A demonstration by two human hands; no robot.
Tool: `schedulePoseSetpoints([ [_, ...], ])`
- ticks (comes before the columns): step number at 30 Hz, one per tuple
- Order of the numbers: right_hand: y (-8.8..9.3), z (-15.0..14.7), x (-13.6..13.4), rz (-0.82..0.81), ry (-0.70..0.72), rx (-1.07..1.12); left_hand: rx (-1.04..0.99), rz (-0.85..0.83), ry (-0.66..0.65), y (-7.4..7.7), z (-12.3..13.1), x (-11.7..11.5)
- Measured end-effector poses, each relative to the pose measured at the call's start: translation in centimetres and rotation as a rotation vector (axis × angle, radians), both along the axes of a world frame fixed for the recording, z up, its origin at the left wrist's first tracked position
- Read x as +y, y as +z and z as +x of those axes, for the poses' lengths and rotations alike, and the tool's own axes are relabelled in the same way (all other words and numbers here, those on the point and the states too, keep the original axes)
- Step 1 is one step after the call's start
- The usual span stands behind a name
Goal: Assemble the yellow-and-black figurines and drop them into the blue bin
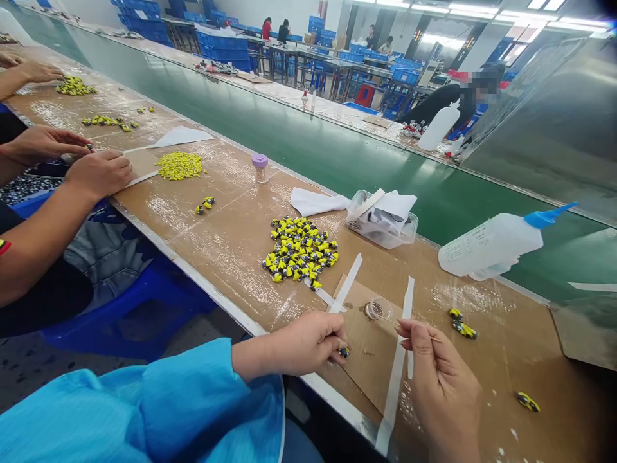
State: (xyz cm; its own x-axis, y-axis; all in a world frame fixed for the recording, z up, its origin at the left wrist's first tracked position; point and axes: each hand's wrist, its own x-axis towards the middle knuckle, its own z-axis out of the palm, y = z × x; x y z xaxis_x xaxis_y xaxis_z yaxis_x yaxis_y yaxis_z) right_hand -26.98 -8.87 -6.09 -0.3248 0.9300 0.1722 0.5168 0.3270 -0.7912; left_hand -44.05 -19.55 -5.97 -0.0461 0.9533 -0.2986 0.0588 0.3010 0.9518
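My left hand (308,344) pinches a small black-and-yellow plastic piece (344,352) above the table's near edge. Between the thumb and fingers of my right hand (441,379) is a thin wooden toothpick (391,320), its tip pointing at a small clear cup (378,309). The cup sits on a cardboard sheet (369,373) held down by strips of white tape (401,360). Beyond my left hand lies a heap of black-and-yellow pieces (301,251). To the right of my right hand are a few more such pieces (463,325) and a single one (527,402).
A white bottle with a blue nozzle (491,244) leans at the right, beside a clear plastic tub (383,225). A purple-lidded jar (260,168) stands farther left. Co-workers' hands (99,173) are at the left, near a yellow pile (180,165). A green conveyor belt (289,141) runs behind.
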Motion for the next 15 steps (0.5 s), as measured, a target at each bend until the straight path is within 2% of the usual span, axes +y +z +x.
schedulePoseSetpoints([
  [5,0.7,0.2,-0.7,-0.071,-0.082,0.178,0.001,-0.003,0.002,-0.1,0.0,0.1],
  [10,0.7,1.7,-2.0,-0.14,-0.232,0.304,-0.004,0.012,-0.002,-0.4,0.0,0.1],
  [12,0.6,2.3,-2.6,-0.11,-0.206,0.302,-0.009,0.015,-0.01,-0.5,0.0,0.0],
  [15,0.6,2.7,-3.6,-0.007,-0.09,0.222,-0.002,0.027,-0.025,-0.7,-0.1,0.0],
])
